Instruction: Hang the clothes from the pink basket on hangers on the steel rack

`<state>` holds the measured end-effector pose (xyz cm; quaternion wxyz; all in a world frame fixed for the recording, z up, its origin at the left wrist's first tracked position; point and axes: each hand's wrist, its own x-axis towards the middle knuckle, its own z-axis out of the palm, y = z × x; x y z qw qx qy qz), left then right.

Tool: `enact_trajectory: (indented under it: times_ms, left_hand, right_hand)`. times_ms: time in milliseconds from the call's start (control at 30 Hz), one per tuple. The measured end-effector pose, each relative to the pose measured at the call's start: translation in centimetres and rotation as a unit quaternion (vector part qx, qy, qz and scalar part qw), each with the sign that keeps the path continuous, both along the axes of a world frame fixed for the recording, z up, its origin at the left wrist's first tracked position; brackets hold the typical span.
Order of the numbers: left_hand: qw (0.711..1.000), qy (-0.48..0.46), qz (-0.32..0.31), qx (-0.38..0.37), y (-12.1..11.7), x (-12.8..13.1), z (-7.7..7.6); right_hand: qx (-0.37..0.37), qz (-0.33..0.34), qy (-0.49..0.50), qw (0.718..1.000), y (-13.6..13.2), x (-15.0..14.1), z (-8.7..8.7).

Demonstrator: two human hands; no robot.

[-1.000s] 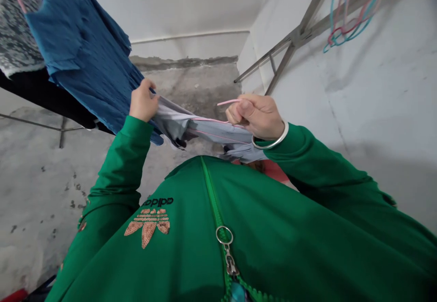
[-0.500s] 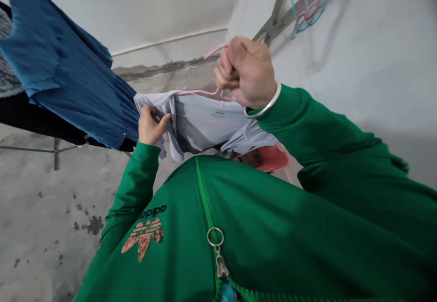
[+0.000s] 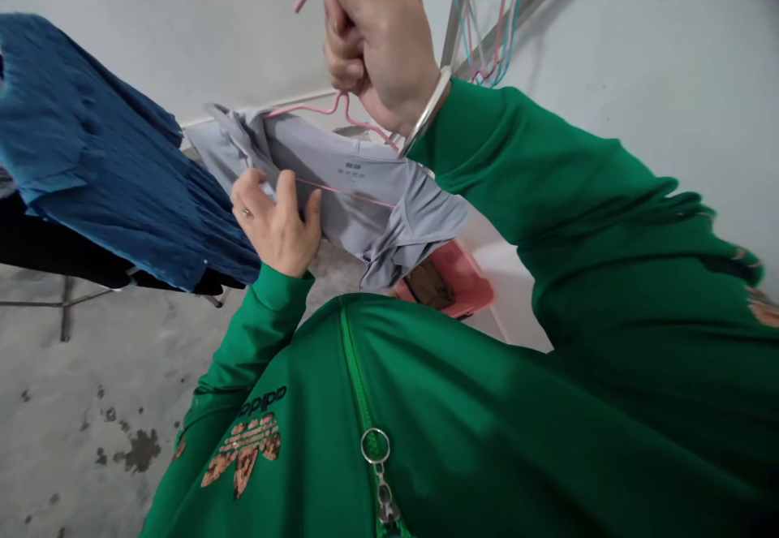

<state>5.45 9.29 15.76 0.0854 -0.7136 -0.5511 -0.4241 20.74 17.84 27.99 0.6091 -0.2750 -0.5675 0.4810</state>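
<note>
My right hand (image 3: 383, 35) is wrapped round the hook and neck of a pink hanger (image 3: 304, 107), raised at the top of the head view. From the hanger hangs a light grey shirt (image 3: 346, 197), its neckline facing me and the hanger's lower bar visible through the opening. My left hand (image 3: 277, 217) is in front of the shirt's left side, fingers apart and slightly bent. Whether its fingertips touch the cloth I cannot tell.
On the left a blue garment (image 3: 109, 140) hangs beside a black one (image 3: 36, 230) on a rack. A pink basin (image 3: 466, 282) with something dark inside stands below the shirt. Blue and pink hangers (image 3: 496, 27) hang from a metal frame (image 3: 535, 2) at upper right.
My right hand has lifted the hanger and shirt up and to the left. My left hand has let go of the shirt's shoulder and spread its fingers.
</note>
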Motion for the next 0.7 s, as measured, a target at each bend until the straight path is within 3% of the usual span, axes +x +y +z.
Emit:
enact_trajectory:
  times_ms: [167,267,367,433,533,633,700]
  left_hand:
    - [0.991,-0.117,0.025,-0.063,4.6,-4.7,-1.5]
    - [0.969,-0.224,0.01,-0.1,7.9,-5.5,-3.1]
    - [0.929,-0.336,-0.057,-0.142,10.6,-4.8,-4.2]
    - [0.881,-0.42,-0.114,-0.185,11.9,-4.9,-4.4]
    - [0.815,-0.515,-0.171,-0.206,12.4,-6.9,-3.6]
    - [0.797,-0.534,-0.213,-0.184,10.9,-10.0,-2.2]
    - [0.79,-0.521,-0.241,-0.215,9.3,-11.5,-1.6]
  right_hand:
    - [-0.019,0.025,0.017,0.999,-0.5,0.6,0.2]
    - [-0.031,0.04,0.018,0.999,-0.6,1.1,0.1]
    - [-0.01,0.057,0.039,0.998,-0.5,1.3,-0.3]
    - [0.012,0.061,0.048,0.997,-0.3,1.5,-0.6]
    - [0.025,0.043,0.028,0.998,-0.2,1.9,-1.0]
    - [0.021,0.019,0.003,1.0,-0.2,2.5,-1.5]
    - [0.021,0.005,-0.006,1.0,-0.3,2.8,-1.8]
